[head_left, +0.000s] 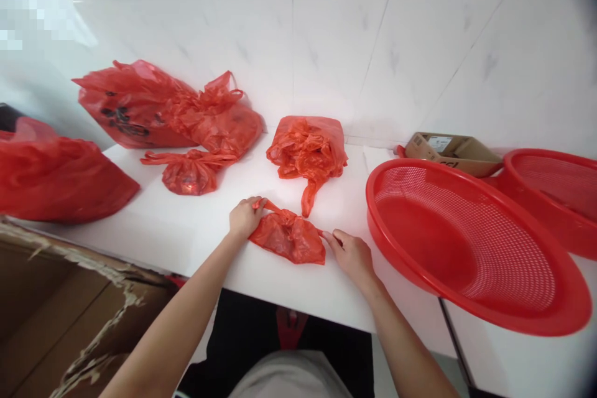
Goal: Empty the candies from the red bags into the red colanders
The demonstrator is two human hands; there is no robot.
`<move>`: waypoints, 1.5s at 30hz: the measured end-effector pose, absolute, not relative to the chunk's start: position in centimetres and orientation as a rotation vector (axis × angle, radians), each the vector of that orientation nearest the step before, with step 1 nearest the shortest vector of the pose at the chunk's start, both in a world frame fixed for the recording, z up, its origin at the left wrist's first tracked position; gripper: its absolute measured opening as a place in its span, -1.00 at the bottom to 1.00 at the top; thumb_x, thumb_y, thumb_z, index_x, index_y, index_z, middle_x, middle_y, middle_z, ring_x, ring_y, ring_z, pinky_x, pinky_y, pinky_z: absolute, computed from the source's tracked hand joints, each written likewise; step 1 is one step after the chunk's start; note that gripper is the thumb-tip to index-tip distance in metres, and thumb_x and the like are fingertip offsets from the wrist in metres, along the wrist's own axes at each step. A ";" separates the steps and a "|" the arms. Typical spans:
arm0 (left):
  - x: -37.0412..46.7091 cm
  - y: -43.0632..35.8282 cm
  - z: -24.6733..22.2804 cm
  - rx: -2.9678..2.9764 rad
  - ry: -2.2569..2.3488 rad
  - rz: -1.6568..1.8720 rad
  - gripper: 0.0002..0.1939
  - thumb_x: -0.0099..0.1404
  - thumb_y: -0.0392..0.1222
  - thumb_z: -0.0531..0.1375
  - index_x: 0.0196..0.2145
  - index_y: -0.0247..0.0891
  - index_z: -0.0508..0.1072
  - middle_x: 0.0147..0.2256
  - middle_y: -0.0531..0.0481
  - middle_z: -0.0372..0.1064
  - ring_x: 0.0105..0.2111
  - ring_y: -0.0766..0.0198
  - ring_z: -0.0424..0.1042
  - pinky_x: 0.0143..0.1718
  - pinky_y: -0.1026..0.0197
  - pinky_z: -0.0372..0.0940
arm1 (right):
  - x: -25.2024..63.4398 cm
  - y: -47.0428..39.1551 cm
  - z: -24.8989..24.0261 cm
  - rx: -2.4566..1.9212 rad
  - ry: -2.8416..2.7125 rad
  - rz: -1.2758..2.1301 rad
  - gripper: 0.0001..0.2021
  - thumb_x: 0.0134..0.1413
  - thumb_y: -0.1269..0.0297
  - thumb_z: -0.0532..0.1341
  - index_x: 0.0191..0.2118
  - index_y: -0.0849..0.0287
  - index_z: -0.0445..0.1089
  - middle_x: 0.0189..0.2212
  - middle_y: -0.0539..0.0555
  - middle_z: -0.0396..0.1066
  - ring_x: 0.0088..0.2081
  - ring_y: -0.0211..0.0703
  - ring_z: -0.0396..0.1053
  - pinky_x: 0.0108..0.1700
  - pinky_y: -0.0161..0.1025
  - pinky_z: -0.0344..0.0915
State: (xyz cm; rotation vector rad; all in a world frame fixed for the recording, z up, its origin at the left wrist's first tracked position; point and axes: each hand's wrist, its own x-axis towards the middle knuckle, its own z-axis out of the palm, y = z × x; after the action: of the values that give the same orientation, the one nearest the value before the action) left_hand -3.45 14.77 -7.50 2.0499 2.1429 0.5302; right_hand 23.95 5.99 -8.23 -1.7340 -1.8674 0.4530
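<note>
A small red plastic bag (290, 239) lies on the white table (186, 233) in front of me, its neck drawn together. My left hand (246, 217) pinches one handle end at the bag's upper left. At its right side my right hand (351, 254) grips the other end between thumb and fingers, so the top is stretched between both hands. What the bag contains is hard to make out. Just behind it sits a crumpled heap of red plastic bags (308, 149). To the left rests a small knotted red bag (191, 174) with something inside.
Large filled red bags (140, 106) lean against the tiled wall at the back left. Another red bag (60, 174) bulges at far left, above a torn cardboard box (93, 298). On the right stand a red mesh basket (433, 242), a second basket (559, 193) and an open carton (452, 152).
</note>
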 end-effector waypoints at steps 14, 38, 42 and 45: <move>-1.6 14.6 -2.1 2.129 1.879 0.668 -0.57 0.36 -0.14 0.03 0.16 -0.19 0.24 0.15 -0.18 0.28 0.08 0.09 0.32 0.08 0.01 0.20 | 25.9 6.5 -8.4 -1.666 -1.679 0.573 -0.58 0.22 -0.11 0.01 -0.50 0.10 0.07 -0.64 -0.10 0.12 -0.58 -0.27 0.06 -0.50 -0.34 -0.03; -17.0 13.8 8.1 2.119 1.569 0.033 -0.69 0.28 -0.04 0.16 -0.15 -0.29 0.50 -0.21 0.00 0.50 -0.22 0.22 0.40 -0.16 0.28 0.26 | 25.5 5.8 -9.2 -1.788 -1.788 0.628 -0.66 0.22 -0.14 -0.03 -0.15 -0.01 0.23 -0.58 -0.12 0.21 -0.56 -0.21 0.22 -0.52 -0.34 0.05; -19.7 15.2 7.8 2.114 2.114 0.053 -0.63 0.36 -0.09 0.07 0.01 -0.32 0.43 0.02 -0.11 0.38 0.05 0.00 0.28 0.05 0.05 0.16 | 25.3 5.9 -9.1 -1.814 -1.799 0.596 -0.67 0.22 -0.12 -0.03 -0.16 -0.01 0.24 -0.57 -0.12 0.23 -0.55 -0.21 0.24 -0.51 -0.34 0.06; -19.7 14.9 5.2 2.064 2.403 0.103 -0.53 0.48 -0.07 -0.17 0.15 -0.33 0.28 0.15 -0.19 0.23 0.17 -0.14 0.13 0.10 -0.17 0.08 | 25.2 6.0 -9.2 -1.819 -1.808 0.583 -0.68 0.23 -0.11 -0.03 -0.17 0.00 0.24 -0.58 -0.12 0.24 -0.55 -0.20 0.25 -0.51 -0.34 0.05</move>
State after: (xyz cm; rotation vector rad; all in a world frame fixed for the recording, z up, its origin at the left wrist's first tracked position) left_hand -19.67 14.94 5.16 2.0641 2.4031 0.1026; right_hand 25.18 5.99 -9.16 -1.8186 -1.8084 0.5830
